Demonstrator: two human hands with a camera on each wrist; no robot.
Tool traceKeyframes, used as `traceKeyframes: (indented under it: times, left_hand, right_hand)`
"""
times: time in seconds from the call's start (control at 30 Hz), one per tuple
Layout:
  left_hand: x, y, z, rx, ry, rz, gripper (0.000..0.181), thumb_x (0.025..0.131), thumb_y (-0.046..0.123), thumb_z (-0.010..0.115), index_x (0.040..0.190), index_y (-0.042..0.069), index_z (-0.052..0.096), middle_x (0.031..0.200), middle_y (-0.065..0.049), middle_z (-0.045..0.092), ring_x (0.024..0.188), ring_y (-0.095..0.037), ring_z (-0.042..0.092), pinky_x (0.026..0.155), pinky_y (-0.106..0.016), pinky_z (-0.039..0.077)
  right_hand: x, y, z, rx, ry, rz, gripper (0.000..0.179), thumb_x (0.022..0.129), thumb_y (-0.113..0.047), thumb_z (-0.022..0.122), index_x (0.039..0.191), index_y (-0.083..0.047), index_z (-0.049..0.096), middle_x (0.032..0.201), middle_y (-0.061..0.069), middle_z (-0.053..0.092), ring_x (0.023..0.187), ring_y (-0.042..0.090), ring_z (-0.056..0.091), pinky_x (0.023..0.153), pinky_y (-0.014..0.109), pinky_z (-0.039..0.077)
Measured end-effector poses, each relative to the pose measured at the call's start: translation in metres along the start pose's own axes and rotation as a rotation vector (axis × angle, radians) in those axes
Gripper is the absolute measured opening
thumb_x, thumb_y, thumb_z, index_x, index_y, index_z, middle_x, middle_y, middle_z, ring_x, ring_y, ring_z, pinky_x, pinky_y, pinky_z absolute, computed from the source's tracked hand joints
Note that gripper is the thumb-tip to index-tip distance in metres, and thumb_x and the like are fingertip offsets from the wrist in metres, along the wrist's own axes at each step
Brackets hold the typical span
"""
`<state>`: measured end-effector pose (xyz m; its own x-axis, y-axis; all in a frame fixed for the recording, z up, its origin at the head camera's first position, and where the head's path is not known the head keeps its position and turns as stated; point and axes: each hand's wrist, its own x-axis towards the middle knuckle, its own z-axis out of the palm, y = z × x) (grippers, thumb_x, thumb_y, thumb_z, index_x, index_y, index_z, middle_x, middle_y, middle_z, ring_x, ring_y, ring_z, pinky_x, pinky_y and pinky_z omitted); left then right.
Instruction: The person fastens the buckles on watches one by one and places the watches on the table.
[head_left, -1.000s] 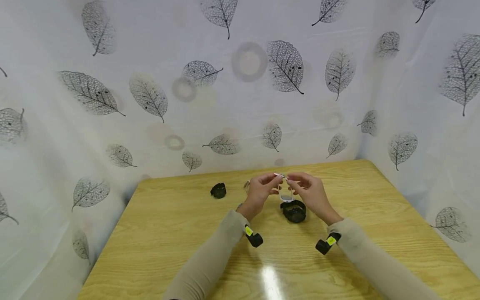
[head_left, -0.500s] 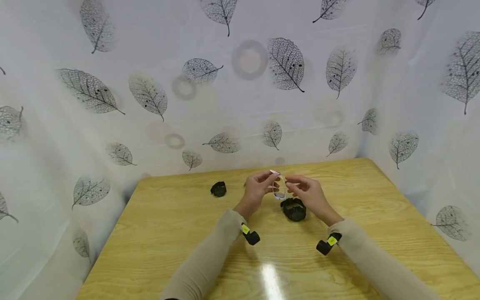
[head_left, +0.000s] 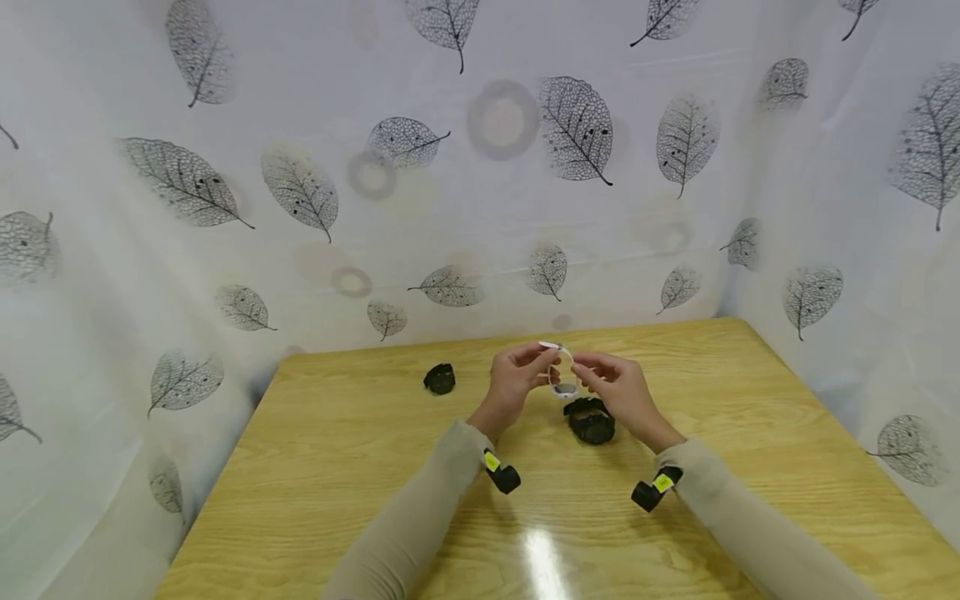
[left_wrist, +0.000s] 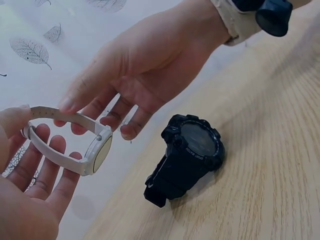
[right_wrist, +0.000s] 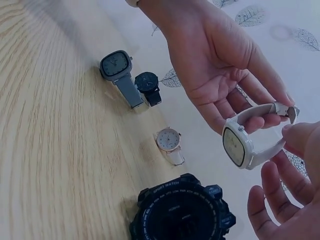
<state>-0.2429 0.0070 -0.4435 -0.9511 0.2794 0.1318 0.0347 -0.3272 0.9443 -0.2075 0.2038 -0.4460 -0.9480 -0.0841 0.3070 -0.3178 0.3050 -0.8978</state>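
Note:
Both hands hold a white wristwatch in the air above the table, its strap bent into a loop and its face hanging low. My left hand pinches the strap near the buckle, thumb on top, as the left wrist view shows. The thumb and forefinger of my right hand pinch the strap a little way along; its other fingers are spread loosely. Whether the buckle is fastened, I cannot tell. Just below the hands a chunky black sport watch rests on the table, touched by neither hand.
On the wooden table the right wrist view shows a grey square watch, a small black round watch and a rose-gold watch with a pale strap. A leaf-print curtain surrounds the table's far side.
The hands and white watch have shifted slightly left. Half a second ago my right fingers were just off the strap; now they pinch it again.

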Motion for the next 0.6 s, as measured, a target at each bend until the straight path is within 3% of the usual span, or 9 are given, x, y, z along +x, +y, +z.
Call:
traceKeyframes:
  times: [0.27, 0.4, 0.6]
  left_hand:
    - [-0.003, -0.003, 0.001, 0.056, -0.023, 0.006, 0.021, 0.096, 0.019, 0.076, 0.106, 0.0, 0.076, 0.096, -0.015, 0.074, 0.075, -0.019, 0.07, 0.084, -0.044, 0.062]
    - [-0.005, -0.004, 0.0, 0.074, -0.022, -0.005, 0.022, 0.096, 0.02, 0.076, 0.107, 0.001, 0.077, 0.097, -0.016, 0.074, 0.075, -0.019, 0.069, 0.085, -0.045, 0.062]
    - [-0.006, -0.006, -0.003, 0.103, -0.042, -0.018, 0.023, 0.097, 0.019, 0.075, 0.11, 0.0, 0.076, 0.104, -0.023, 0.073, 0.076, -0.02, 0.069, 0.083, -0.045, 0.062]
  right_hand:
    - [-0.004, -0.029, 0.003, -0.03, -0.037, -0.04, 0.028, 0.103, -0.013, 0.065, 0.126, 0.0, 0.071, 0.109, 0.022, 0.071, 0.087, 0.047, 0.066, 0.067, 0.03, 0.058]
    - [-0.008, -0.043, 0.004, -0.041, -0.049, -0.045, 0.027, 0.103, -0.012, 0.065, 0.125, 0.001, 0.071, 0.109, 0.021, 0.071, 0.087, 0.049, 0.065, 0.066, 0.028, 0.057]
    - [-0.01, -0.048, 0.005, -0.072, -0.047, -0.059, 0.026, 0.102, -0.012, 0.067, 0.123, 0.001, 0.072, 0.111, 0.02, 0.072, 0.087, 0.045, 0.065, 0.068, 0.03, 0.057]
